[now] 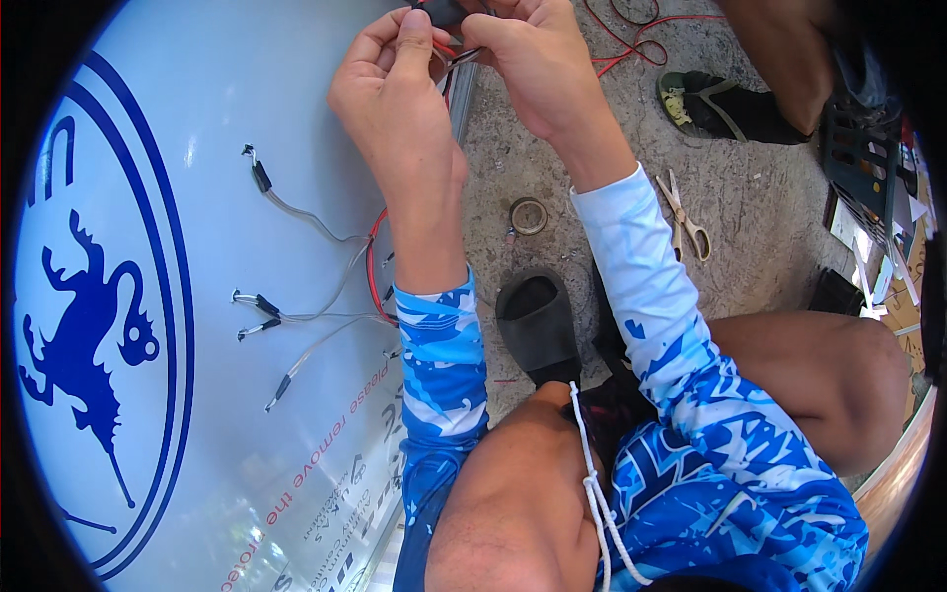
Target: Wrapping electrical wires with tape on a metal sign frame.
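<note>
Both my hands meet at the top middle, over the edge of a white panel. My left hand (400, 109) is closed, its thumb and fingers pinching a red wire (444, 49) beside a dark black piece (442, 12) whose kind I cannot make out. Close against it, my right hand (543, 74) is also closed, fingers curled around the same spot. A thin dark, shiny strip (464, 59) shows between the hands; whether it is wire or metal is unclear. Below my left wrist, a red cable (373, 266) runs along the panel edge, with grey leads (321, 222) branching from it.
The white panel (217, 296) with a blue printed emblem fills the left side. On the concrete floor lie a tape roll (529, 215), scissors (684, 217) and a red wire (636, 44). Another person's sandalled foot (735, 109) is at upper right, near a black crate (863, 158).
</note>
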`<state>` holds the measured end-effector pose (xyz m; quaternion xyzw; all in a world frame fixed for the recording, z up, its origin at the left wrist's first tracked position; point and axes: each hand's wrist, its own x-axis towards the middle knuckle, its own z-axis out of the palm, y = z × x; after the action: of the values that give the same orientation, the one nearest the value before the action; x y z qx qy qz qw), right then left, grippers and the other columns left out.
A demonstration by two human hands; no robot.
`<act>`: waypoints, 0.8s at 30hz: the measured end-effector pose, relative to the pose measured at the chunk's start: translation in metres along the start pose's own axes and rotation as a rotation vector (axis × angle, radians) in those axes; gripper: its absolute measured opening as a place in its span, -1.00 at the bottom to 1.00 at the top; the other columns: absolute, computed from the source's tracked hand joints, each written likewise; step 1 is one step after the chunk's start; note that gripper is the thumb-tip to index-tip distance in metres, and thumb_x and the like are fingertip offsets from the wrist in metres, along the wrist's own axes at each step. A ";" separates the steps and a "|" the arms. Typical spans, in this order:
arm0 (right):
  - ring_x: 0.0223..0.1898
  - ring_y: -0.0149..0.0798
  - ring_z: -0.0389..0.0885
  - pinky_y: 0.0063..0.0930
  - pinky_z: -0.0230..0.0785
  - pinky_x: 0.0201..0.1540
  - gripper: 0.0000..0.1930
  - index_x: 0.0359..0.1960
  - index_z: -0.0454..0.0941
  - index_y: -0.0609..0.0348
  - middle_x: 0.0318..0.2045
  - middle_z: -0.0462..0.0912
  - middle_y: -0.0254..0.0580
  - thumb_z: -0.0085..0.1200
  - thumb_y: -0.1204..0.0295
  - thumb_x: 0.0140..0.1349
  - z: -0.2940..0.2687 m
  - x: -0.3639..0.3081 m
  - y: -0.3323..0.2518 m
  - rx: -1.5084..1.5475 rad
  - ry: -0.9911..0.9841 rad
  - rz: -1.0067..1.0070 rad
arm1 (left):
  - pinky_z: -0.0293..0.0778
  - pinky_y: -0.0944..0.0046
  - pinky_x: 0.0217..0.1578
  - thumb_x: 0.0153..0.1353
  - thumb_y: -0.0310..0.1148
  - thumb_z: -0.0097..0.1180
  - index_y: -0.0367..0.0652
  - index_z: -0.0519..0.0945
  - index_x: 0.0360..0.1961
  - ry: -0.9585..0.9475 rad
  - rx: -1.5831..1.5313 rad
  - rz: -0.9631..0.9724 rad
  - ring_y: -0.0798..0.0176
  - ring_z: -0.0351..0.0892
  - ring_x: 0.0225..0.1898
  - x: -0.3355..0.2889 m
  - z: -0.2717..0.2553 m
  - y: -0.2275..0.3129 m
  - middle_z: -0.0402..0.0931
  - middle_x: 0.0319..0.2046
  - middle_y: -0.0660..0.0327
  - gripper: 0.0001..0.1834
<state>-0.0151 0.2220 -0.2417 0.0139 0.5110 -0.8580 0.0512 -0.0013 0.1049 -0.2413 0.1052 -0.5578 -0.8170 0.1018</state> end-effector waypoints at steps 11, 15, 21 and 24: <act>-0.26 -0.40 0.67 -0.54 0.54 -0.15 -0.73 -0.07 0.64 0.44 -0.23 0.71 -0.19 -0.01 0.67 0.25 -0.002 -0.004 -0.007 0.022 0.018 0.021 | 0.57 0.30 -0.23 0.41 -0.45 0.20 -0.29 0.59 -0.12 0.033 0.038 -0.061 0.37 0.64 -0.33 -0.004 0.011 0.004 0.66 -0.35 0.18 -0.87; -0.27 -0.39 0.68 -0.52 0.56 -0.15 -0.75 -0.06 0.63 0.42 -0.22 0.71 -0.19 -0.02 0.66 0.27 0.001 -0.003 -0.005 0.007 0.056 0.014 | 0.60 0.22 -0.22 0.37 -0.46 0.27 -0.23 0.49 -0.03 -0.046 0.066 0.127 0.34 0.67 -0.30 -0.001 0.004 -0.005 0.70 -0.34 0.12 -0.76; -0.30 -0.41 0.67 -0.50 0.57 -0.17 -0.78 -0.09 0.63 0.39 -0.24 0.71 -0.21 -0.01 0.65 0.30 -0.001 -0.004 -0.007 0.030 0.062 0.014 | 0.66 0.26 -0.26 0.35 -0.49 0.27 -0.28 0.62 -0.10 -0.004 0.160 0.171 0.31 0.72 -0.30 -0.003 0.008 -0.004 0.72 -0.40 0.10 -0.85; -0.32 -0.42 0.67 -0.52 0.56 -0.19 -0.81 -0.11 0.63 0.38 -0.27 0.71 -0.24 0.02 0.65 0.30 -0.004 -0.004 -0.008 0.009 0.076 0.009 | 0.58 0.34 -0.28 0.41 -0.43 0.20 -0.31 0.64 -0.20 -0.020 0.199 0.125 0.36 0.65 -0.37 -0.017 0.025 0.020 0.66 -0.38 0.20 -0.87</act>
<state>-0.0124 0.2299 -0.2364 0.0488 0.5088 -0.8588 0.0355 0.0086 0.1247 -0.2125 0.0717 -0.6427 -0.7506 0.1359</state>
